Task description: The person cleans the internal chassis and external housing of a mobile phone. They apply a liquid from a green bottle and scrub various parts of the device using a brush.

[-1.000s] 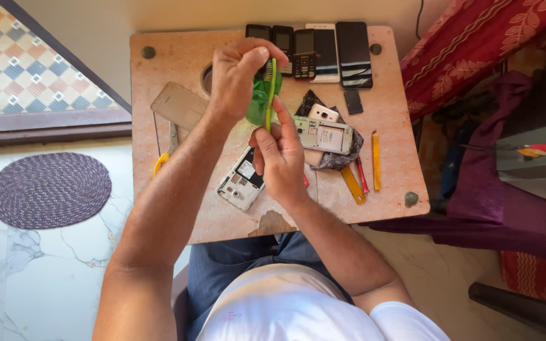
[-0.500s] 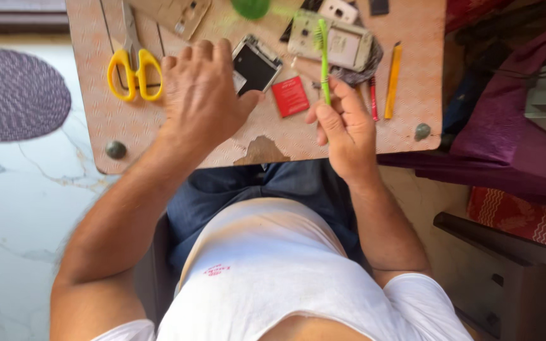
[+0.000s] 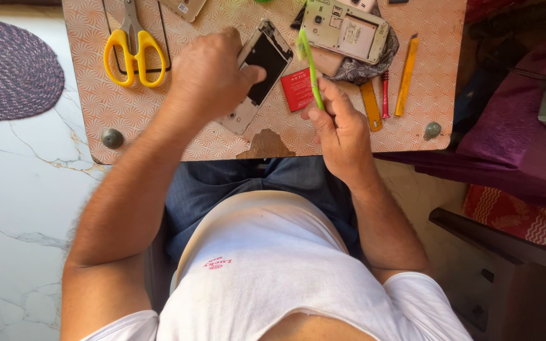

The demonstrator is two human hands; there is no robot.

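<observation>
The left hand (image 3: 213, 76) hides part of the phone frame (image 3: 261, 60). The scissors (image 3: 133, 44) and the open phone (image 3: 347, 28) are cut off at the top edge. The brush (image 3: 309, 66) tip looks blurry.

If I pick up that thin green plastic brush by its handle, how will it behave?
The thin green plastic brush, pinched in the right hand, looks slim, so it is probably very light. So narrow a handle may flex a little if pressed against the opened phone frame under the left hand. Laid on the patterned table, it seems unlikely to roll far.
</observation>
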